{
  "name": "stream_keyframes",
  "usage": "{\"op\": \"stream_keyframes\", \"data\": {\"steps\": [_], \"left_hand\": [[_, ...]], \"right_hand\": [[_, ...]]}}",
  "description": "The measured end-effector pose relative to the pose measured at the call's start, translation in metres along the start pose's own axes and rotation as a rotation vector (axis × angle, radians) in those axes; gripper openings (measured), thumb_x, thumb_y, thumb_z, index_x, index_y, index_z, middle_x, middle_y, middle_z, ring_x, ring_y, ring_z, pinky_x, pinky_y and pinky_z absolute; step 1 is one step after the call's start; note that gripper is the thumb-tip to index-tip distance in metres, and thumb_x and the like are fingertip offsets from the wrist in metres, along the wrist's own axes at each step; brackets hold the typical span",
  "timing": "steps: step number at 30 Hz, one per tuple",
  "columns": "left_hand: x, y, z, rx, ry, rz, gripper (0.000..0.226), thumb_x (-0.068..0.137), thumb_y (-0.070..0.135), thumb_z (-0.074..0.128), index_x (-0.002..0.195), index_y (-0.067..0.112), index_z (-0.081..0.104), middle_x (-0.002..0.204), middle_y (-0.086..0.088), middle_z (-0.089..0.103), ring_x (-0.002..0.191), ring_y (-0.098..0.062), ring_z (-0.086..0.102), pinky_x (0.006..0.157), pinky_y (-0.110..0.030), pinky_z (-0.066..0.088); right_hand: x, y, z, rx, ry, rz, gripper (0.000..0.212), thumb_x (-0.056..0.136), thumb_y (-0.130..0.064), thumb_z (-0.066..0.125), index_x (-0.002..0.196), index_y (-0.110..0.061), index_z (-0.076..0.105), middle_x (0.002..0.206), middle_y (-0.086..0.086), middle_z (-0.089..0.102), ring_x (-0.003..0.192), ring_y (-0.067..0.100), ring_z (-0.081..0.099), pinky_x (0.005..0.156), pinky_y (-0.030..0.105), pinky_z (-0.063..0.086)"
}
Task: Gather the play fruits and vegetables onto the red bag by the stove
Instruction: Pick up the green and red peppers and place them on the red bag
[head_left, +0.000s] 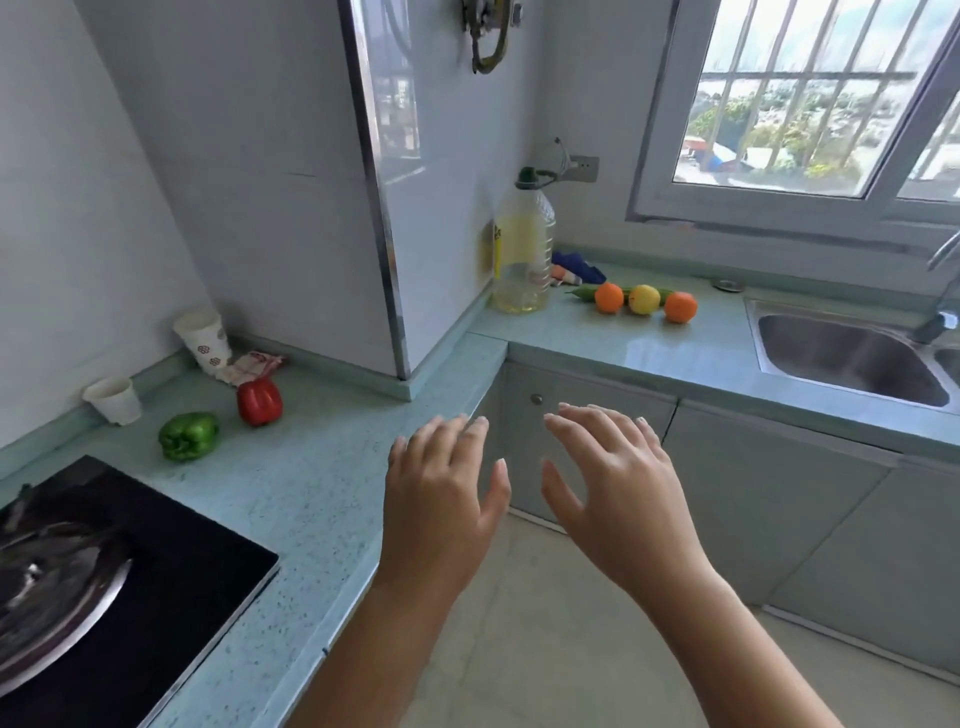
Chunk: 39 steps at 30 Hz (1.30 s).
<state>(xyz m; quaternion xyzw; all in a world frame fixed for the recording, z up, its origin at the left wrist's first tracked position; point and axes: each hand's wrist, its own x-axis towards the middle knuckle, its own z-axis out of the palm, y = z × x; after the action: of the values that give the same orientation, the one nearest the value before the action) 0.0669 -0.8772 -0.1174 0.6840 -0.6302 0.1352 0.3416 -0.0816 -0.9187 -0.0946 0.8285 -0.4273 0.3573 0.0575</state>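
A red toy pepper (259, 400) and a green toy pepper (188, 435) lie on the counter left of the corner, near the stove (171, 582). A red-and-white checked bag (254, 366) lies crumpled just behind the red pepper. On the far counter, two toy oranges (609, 298) (680, 306) flank a yellow fruit (644, 299), with a green vegetable (584, 292) behind them. My left hand (441, 499) and my right hand (618, 488) hover empty over the counter's inner corner, fingers spread.
Two paper cups (203, 339) (114, 399) stand against the left wall. A large oil bottle (523, 244) stands beside the wall column, with a blue cloth (576, 262) behind it. A steel sink (847, 358) lies at the right. A metal pot lid (57, 592) rests on the stove.
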Motion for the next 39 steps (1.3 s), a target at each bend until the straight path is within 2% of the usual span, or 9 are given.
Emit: {"op": "stream_keyframes", "data": {"steps": [4, 8, 16, 24, 31, 39], "left_hand": [[0.018, -0.016, 0.016, 0.052, 0.015, -0.081, 0.044, 0.085, 0.034, 0.041, 0.110, 0.005, 0.064, 0.109, -0.014, 0.066, 0.105, -0.033, 0.059, 0.088, -0.051, 0.047], [0.029, -0.043, 0.024, 0.112, 0.003, -0.156, 0.045, 0.086, 0.035, 0.041, 0.110, 0.006, 0.064, 0.109, -0.012, 0.066, 0.105, -0.032, 0.059, 0.089, -0.045, 0.044], [0.064, -0.112, 0.047, 0.121, 0.019, -0.248, 0.045, 0.086, 0.035, 0.040, 0.113, 0.006, 0.062, 0.113, -0.011, 0.064, 0.111, -0.030, 0.055, 0.091, -0.049, 0.046], [0.091, -0.219, 0.048, 0.193, 0.064, -0.387, 0.044, 0.086, 0.034, 0.041, 0.114, 0.005, 0.061, 0.115, -0.011, 0.063, 0.113, -0.030, 0.053, 0.096, -0.040, 0.038], [0.090, -0.292, 0.049, 0.271, 0.069, -0.524, 0.047, 0.085, 0.034, 0.042, 0.115, 0.003, 0.060, 0.115, -0.013, 0.062, 0.114, -0.033, 0.053, 0.094, -0.051, 0.043], [0.082, -0.358, 0.058, 0.380, 0.008, -0.686, 0.045, 0.083, 0.034, 0.042, 0.108, 0.002, 0.062, 0.107, -0.013, 0.064, 0.103, -0.034, 0.059, 0.086, -0.048, 0.048]], "right_hand": [[0.031, 0.012, 0.034, 0.073, -0.046, -0.040, 0.039, 0.079, -0.034, 0.044, 0.104, -0.013, 0.065, 0.106, 0.003, 0.066, 0.102, 0.026, 0.060, 0.089, 0.052, 0.044], [0.056, 0.010, 0.067, 0.129, -0.091, -0.091, 0.039, 0.079, -0.034, 0.043, 0.103, -0.013, 0.065, 0.106, 0.004, 0.067, 0.101, 0.026, 0.061, 0.088, 0.052, 0.046], [0.116, -0.009, 0.138, 0.176, -0.149, -0.170, 0.039, 0.080, -0.035, 0.043, 0.101, -0.013, 0.066, 0.103, 0.003, 0.068, 0.098, 0.025, 0.062, 0.087, 0.047, 0.045], [0.190, -0.066, 0.229, 0.236, -0.310, -0.304, 0.041, 0.083, -0.038, 0.041, 0.106, -0.012, 0.064, 0.107, 0.003, 0.066, 0.100, 0.025, 0.060, 0.086, 0.045, 0.048], [0.215, -0.109, 0.292, 0.279, -0.376, -0.405, 0.040, 0.082, -0.037, 0.041, 0.103, -0.012, 0.065, 0.101, 0.003, 0.067, 0.094, 0.025, 0.062, 0.081, 0.039, 0.049], [0.243, -0.149, 0.371, 0.338, -0.544, -0.524, 0.041, 0.078, -0.038, 0.042, 0.100, -0.013, 0.066, 0.099, 0.002, 0.068, 0.090, 0.025, 0.064, 0.078, 0.039, 0.051]]}}
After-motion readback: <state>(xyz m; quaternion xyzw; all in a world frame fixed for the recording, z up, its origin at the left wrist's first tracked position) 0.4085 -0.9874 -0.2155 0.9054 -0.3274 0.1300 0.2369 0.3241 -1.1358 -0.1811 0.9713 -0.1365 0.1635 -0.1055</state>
